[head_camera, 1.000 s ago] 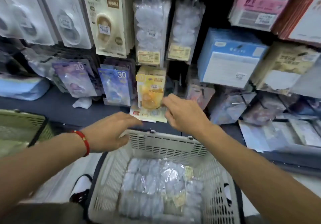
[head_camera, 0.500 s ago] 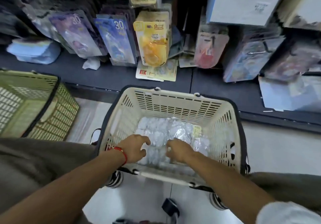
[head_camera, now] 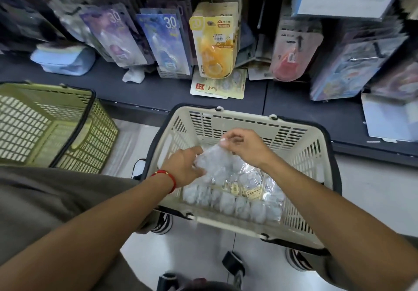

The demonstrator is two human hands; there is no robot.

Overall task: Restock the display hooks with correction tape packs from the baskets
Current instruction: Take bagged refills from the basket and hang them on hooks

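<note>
Frame centre: both hands, left hand point(head_camera: 185, 166) and right hand point(head_camera: 244, 147), pinching clear pack point(head_camera: 217, 164) above cream basket point(head_camera: 246, 119), apparently for hanging.

Pretty clearly a stationery aisle in a shop. Carded blister packs hang in rows above a dark grey shelf ledge point(head_camera: 67, 80), like a yellow correction tape pack with a price sticker point(head_camera: 213, 42). Just below the ledge sit a cream plastic shopping basket point(head_camera: 248, 119) and an olive-green plastic basket point(head_camera: 45, 121).
</note>
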